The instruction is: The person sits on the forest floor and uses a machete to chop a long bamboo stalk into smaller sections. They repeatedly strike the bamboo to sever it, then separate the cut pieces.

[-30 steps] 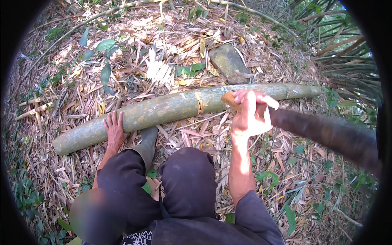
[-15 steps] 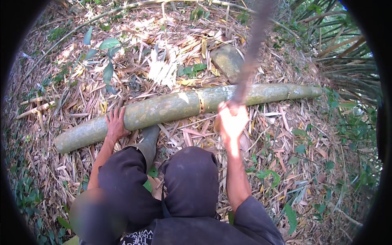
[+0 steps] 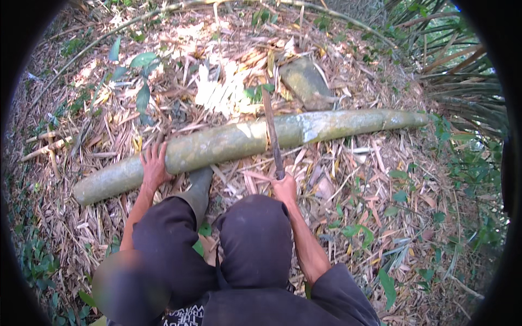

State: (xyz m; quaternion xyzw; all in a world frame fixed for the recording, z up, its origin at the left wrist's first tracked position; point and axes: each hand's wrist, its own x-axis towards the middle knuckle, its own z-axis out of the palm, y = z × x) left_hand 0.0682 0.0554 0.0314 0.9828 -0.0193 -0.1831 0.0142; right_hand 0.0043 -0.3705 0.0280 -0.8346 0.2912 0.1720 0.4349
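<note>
A thick green bamboo stem [image 3: 217, 145] lies across the ground in front of me, its left end nearer than its right. My left hand [image 3: 156, 163] rests on it left of the middle, fingers spread over its near side. In my right hand [image 3: 284, 188] is the handle of a machete [image 3: 273, 138], the fingers wrapped round it. The long dark blade lies across the stem at a cut right of the middle, its tip pointing away from me. How deep the blade sits cannot be made out.
My boot [image 3: 201, 187] stands against the stem's near side, right of my left hand. Beyond the stem is a flat stone [image 3: 306, 82]. Dry leaves cover the ground, with a leafy sapling [image 3: 143, 81] at the far left and long green stalks [image 3: 462, 87] at the right.
The machete has swung down from a raised position onto the cut in the bamboo stem. My right hand has moved left and nearer to me; my left hand has stayed put.
</note>
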